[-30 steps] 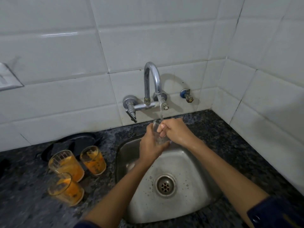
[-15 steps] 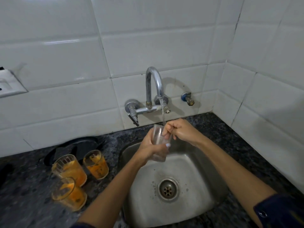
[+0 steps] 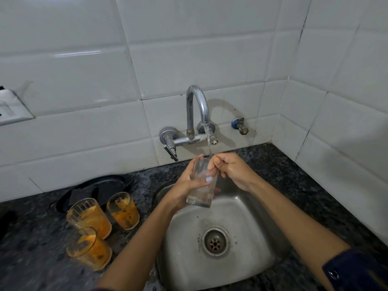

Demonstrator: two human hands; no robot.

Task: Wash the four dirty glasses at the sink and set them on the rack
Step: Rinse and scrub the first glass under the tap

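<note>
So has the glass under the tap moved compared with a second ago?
Yes. The clear glass, gripped by the left hand, has dropped away from the tap spout, and more of its body shows now above the sink.

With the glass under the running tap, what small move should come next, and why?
Probably keep rubbing inside the glass with the right hand's fingers while the left hand holds it under the stream. It already looks clear; three orange-stained glasses wait on the counter.
</note>
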